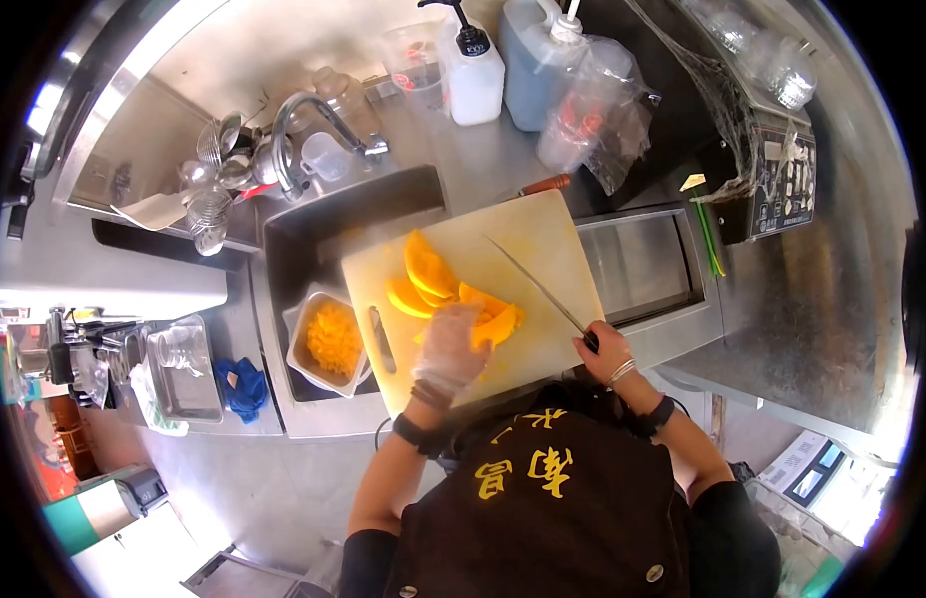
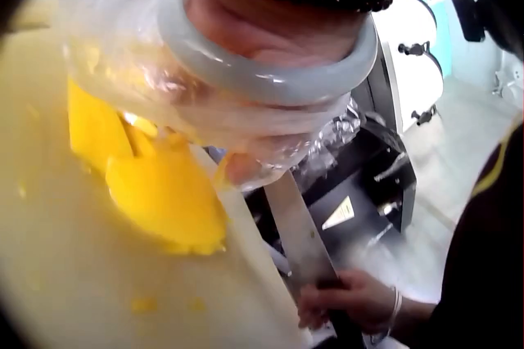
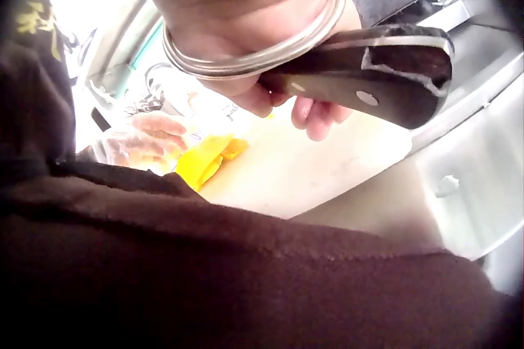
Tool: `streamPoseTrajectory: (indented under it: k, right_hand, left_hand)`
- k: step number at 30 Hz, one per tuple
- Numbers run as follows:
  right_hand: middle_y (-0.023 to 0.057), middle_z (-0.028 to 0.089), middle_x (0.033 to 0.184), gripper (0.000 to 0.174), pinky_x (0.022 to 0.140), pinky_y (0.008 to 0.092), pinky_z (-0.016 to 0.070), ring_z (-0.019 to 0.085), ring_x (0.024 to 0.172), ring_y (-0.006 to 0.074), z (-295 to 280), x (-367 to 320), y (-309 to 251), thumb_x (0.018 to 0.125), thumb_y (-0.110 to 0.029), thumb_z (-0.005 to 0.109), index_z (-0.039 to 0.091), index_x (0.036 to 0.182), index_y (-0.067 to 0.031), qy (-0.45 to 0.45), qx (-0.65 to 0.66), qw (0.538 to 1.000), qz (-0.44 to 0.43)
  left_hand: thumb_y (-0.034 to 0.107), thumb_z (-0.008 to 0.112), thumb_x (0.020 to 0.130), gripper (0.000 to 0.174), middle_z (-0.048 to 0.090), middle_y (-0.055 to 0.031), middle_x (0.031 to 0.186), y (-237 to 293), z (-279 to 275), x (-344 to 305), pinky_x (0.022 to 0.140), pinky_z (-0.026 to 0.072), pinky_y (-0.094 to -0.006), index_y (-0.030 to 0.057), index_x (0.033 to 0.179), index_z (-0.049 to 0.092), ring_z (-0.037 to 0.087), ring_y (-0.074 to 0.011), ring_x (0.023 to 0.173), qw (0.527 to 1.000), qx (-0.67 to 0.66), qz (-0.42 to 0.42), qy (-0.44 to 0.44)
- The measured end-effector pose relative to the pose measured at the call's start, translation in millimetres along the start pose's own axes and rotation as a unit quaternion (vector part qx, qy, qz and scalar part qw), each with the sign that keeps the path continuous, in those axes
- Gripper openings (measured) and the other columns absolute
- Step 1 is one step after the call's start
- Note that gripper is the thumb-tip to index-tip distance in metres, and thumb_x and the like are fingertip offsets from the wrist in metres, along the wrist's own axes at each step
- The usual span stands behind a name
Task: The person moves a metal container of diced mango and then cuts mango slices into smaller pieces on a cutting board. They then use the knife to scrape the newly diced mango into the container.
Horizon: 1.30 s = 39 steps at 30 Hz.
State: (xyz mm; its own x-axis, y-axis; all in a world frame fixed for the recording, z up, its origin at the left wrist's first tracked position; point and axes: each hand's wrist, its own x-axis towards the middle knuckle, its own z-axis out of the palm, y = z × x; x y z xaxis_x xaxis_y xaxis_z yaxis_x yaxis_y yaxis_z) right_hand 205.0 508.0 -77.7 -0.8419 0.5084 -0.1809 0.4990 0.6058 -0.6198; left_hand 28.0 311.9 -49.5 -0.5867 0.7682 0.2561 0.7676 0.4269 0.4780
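Dev: Stainless steel counter with a sink, seen from above. What's nearest?
Ops: Person's dark apron at the bottom edge. Just past it is the left hand in a clear plastic glove. Fingers are curled over an orange-yellow mango piece, holding it down.
Dev: Where does that piece sit?
Ops: On the cream plastic cutting board, near its middle, flat on the surface. More mango slices lie just beyond it, some overlapping.
Dev: Other side?
Ops: The right hand is bare, with metal bangles on the wrist. It's clenched round the dark handle of a long steel knife, at the board's near right corner. Blade runs diagonally away and left across the board, tip past the held piece. Cannot tell whether the edge touches the board.
Dev: Blade versus glove?
Ops: Just beside it, on the right. Contact unclear in the wrist views.
Dev: Further out?
Ops: Left of the board, a white rectangular tub of diced mango sits in the steel sink basin. Blue cloth on the counter left of that. Behind the board, a wooden-handled second knife. Curved steel faucet at the sink's far edge, wire strainers beside it. Farthest back: white pump bottle, blue jug, bagged clear cups.
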Motion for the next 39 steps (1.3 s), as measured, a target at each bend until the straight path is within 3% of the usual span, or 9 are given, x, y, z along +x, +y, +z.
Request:
streamPoseTrajectory:
  k: [3, 9, 13, 15, 18, 24, 28, 34, 39]
  right_hand:
    - [0.0158, 0.052, 0.072, 0.026, 0.058, 0.0388, 0.0418, 0.052, 0.067, 0.0339, 0, 3, -5, 0.072, -0.025, 0.059, 0.049, 0.076, -0.0017, -0.004, -0.004, 1.000, -0.006]
    - [0.0158, 0.052, 0.071, 0.026, 0.058, 0.0388, 0.0416, 0.052, 0.066, 0.0338, -1, 1, -4, 0.072, -0.026, 0.059, 0.049, 0.075, -0.0015, 0.006, 0.009, 1.000, 0.001]
    - [0.0161, 0.053, 0.071, 0.026, 0.058, 0.0389, 0.0417, 0.052, 0.066, 0.0340, 1, -1, 4, 0.072, -0.026, 0.059, 0.050, 0.075, -0.0014, 0.005, 0.008, 1.000, -0.001]
    - [0.0163, 0.053, 0.071, 0.027, 0.058, 0.0389, 0.0419, 0.053, 0.067, 0.0340, 2, -1, 6, 0.072, -0.026, 0.059, 0.050, 0.075, -0.0013, 0.006, 0.004, 1.000, 0.003]
    - [0.0165, 0.053, 0.072, 0.026, 0.059, 0.0388, 0.0421, 0.053, 0.067, 0.0339, 2, 0, 4, 0.072, -0.026, 0.059, 0.050, 0.076, -0.0013, -0.001, 0.006, 1.000, 0.012]
    - [0.0164, 0.053, 0.072, 0.027, 0.059, 0.0384, 0.0425, 0.053, 0.068, 0.0335, 2, 2, 2, 0.072, -0.026, 0.058, 0.050, 0.076, -0.0010, -0.010, 0.005, 1.000, 0.008]
    - [0.0161, 0.053, 0.072, 0.027, 0.059, 0.0383, 0.0425, 0.053, 0.067, 0.0331, 4, 3, 3, 0.072, -0.026, 0.058, 0.050, 0.075, -0.0010, -0.005, 0.003, 1.000, 0.003]
    - [0.0158, 0.053, 0.072, 0.027, 0.059, 0.0383, 0.0427, 0.053, 0.067, 0.0326, 2, 4, -2, 0.072, -0.026, 0.058, 0.050, 0.075, -0.0013, -0.004, 0.006, 1.000, 0.005]
    - [0.0155, 0.053, 0.070, 0.026, 0.058, 0.0385, 0.0426, 0.053, 0.065, 0.0331, 0, 1, -2, 0.071, -0.026, 0.059, 0.050, 0.074, -0.0018, 0.017, 0.002, 1.000, 0.008]
  left_hand:
    - [0.021, 0.057, 0.065, 0.034, 0.058, -0.0131, 0.084, 10, 20, -2, 0.068, 0.0456, -0.0398, 0.0046, 0.094, 0.054, 0.056, -0.0315, 0.072, 0.990, 0.091, -0.020, -0.102]
    - [0.024, 0.054, 0.067, 0.026, 0.059, -0.0147, 0.083, 3, 22, 6, 0.067, 0.0451, -0.0396, 0.0082, 0.087, 0.058, 0.057, -0.0312, 0.078, 0.958, 0.023, -0.123, -0.257]
    - [0.018, 0.053, 0.068, 0.027, 0.058, -0.0148, 0.076, -6, 7, -1, 0.064, 0.0449, -0.0373, 0.0093, 0.093, 0.058, 0.057, -0.0297, 0.073, 0.960, -0.075, -0.172, -0.207]
    - [0.018, 0.056, 0.068, 0.026, 0.060, -0.0147, 0.076, -15, 5, -7, 0.064, 0.0458, -0.0336, 0.0110, 0.092, 0.061, 0.058, -0.0262, 0.070, 0.920, -0.215, -0.288, -0.154]
    - [0.016, 0.057, 0.070, 0.024, 0.062, -0.0139, 0.077, -21, -8, -9, 0.063, 0.0467, -0.0278, 0.0107, 0.093, 0.063, 0.059, -0.0202, 0.066, 0.891, -0.247, -0.345, -0.164]
    - [0.008, 0.059, 0.069, 0.021, 0.063, -0.0088, 0.077, -45, -28, -14, 0.062, 0.0472, -0.0217, 0.0036, 0.090, 0.063, 0.058, -0.0127, 0.065, 0.853, -0.354, -0.371, -0.102]
    - [0.005, 0.060, 0.072, 0.016, 0.061, -0.0055, 0.077, -40, -67, 20, 0.063, 0.0464, -0.0187, 0.0019, 0.088, 0.062, 0.056, -0.0090, 0.068, 0.886, -0.374, -0.275, -0.009]
    - [0.010, 0.062, 0.067, 0.023, 0.062, -0.0089, 0.080, -82, -41, 57, 0.069, 0.0471, -0.0238, 0.0034, 0.089, 0.060, 0.059, -0.0152, 0.073, 0.945, -0.261, -0.195, -0.025]
    - [0.020, 0.065, 0.063, 0.041, 0.059, -0.0152, 0.082, -89, -34, 68, 0.072, 0.0463, -0.0313, 0.0062, 0.100, 0.055, 0.057, -0.0274, 0.076, 0.976, -0.008, -0.210, -0.060]
